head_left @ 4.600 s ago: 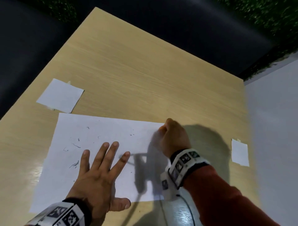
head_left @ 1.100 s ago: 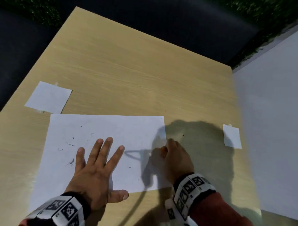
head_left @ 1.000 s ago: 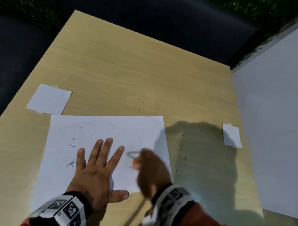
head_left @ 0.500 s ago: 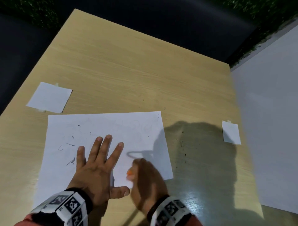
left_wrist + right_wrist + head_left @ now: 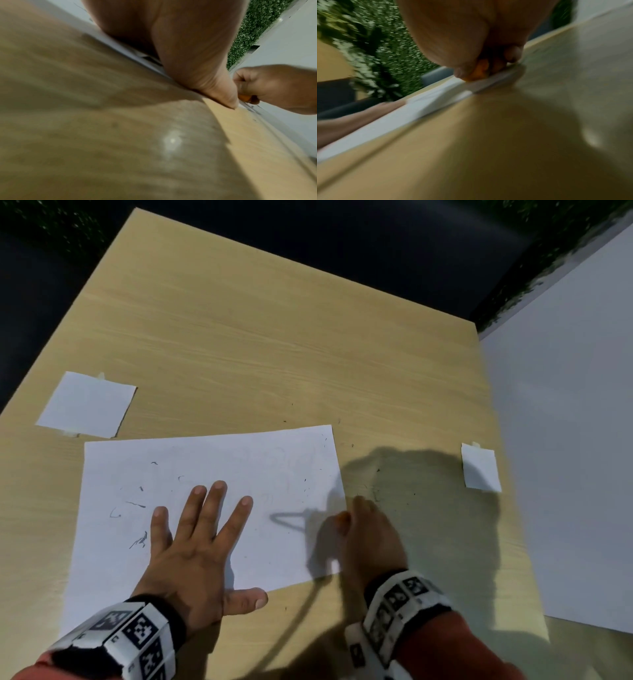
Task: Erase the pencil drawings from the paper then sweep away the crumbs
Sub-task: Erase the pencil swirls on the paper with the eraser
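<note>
A white sheet of paper (image 5: 212, 474) lies on the wooden table (image 5: 274, 354), turned slightly. Dark eraser crumbs (image 5: 137, 505) are scattered over its left part and along its right edge. My left hand (image 5: 202, 529) presses flat on the sheet with fingers spread; its thumb (image 5: 219, 93) lies on the table. My right hand (image 5: 363, 529) sits at the paper's right edge, fingers curled round a small orange eraser (image 5: 479, 70), also seen as an orange eraser (image 5: 245, 98) peeking from the fist.
A small white paper square (image 5: 87, 405) is taped at the left of the table, another small square (image 5: 479, 467) at the right. More crumbs (image 5: 376, 494) dot the wood right of the sheet. A white board (image 5: 565, 440) borders the table's right side.
My right hand swept from mid-sheet back to the paper's right edge. The sheet has rotated a little anticlockwise under my left hand.
</note>
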The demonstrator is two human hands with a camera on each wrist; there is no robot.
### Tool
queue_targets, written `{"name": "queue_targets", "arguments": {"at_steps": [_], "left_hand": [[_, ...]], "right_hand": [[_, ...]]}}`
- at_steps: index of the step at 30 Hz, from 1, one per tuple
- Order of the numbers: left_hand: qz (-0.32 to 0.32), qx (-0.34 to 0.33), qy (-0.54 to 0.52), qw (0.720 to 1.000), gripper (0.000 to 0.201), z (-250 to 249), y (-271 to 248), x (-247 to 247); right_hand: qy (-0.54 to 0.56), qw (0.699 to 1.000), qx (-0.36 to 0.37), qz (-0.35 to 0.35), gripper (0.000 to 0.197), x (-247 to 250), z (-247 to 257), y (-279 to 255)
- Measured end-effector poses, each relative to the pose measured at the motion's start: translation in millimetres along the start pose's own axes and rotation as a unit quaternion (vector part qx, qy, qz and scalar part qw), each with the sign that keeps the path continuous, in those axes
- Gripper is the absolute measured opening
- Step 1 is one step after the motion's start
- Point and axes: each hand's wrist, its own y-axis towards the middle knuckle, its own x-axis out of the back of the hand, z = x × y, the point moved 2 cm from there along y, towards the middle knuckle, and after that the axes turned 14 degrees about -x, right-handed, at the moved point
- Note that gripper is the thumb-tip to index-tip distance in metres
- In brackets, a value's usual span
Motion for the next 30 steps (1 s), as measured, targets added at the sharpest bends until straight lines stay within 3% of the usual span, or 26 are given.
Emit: {"name": "queue_targets", "arguments": {"at_steps": [3,6,8,11,14,17,19,22,25,30], "left_hand": [[0.001,0.008,-0.007,1.0,0.124,0.4,0.2,1.6],[0.007,0.004,-0.012,1.0,0.124,0.3,0.1,2.0],[0.004,0.004,-0.01,1.0,0.124,-0.2,0.7,2.1],[0.008,0.004,-0.004,1.0,0.125,-0.5,1.0,1.8],[0.015,0.015,-0.014,1.0,0.125,1.2,-0.2,3.5],[0.035,0.013,-0.019,0.999,0.125,0.0,0.7,6.2],[0.047,0.011,-0.015,0.999,0.126,-2.1,1.5,9.6],[0.062,0.011,-0.042,0.997,0.128,-2.5,-0.8,12.3],[0.044,-0.001,-0.078,0.996,0.126,-5.7,-1.4,19.0],[-0.086,-0.009,-0.227,0.97,0.107,0.8,-9.2,49.1]], "right_hand": [[0.014,1.0,-0.024,-0.01,0.014,5.0,-2.9,2.2],[0.024,0.992,0.104,0.074,0.005,-25.6,37.0,-37.7],[0.017,0.987,0.138,0.081,0.012,-34.8,39.8,-43.2],[0.015,0.999,0.05,0.007,0.007,-11.1,7.5,-9.2],[0.003,1.0,0.006,-0.014,0.01,4.5,-7.7,2.4],[0.063,0.995,0.078,0.028,0.004,-13.6,29.7,-27.1],[0.114,0.982,0.119,0.095,0.017,-33.8,46.5,-50.3],[0.11,0.988,0.094,0.057,0.014,-32.2,31.9,-41.1],[0.079,0.996,0.047,-0.01,0.012,-13.9,2.7,-23.4],[0.092,0.994,0.026,-0.045,0.017,-16.4,-3.3,-25.6]]}}
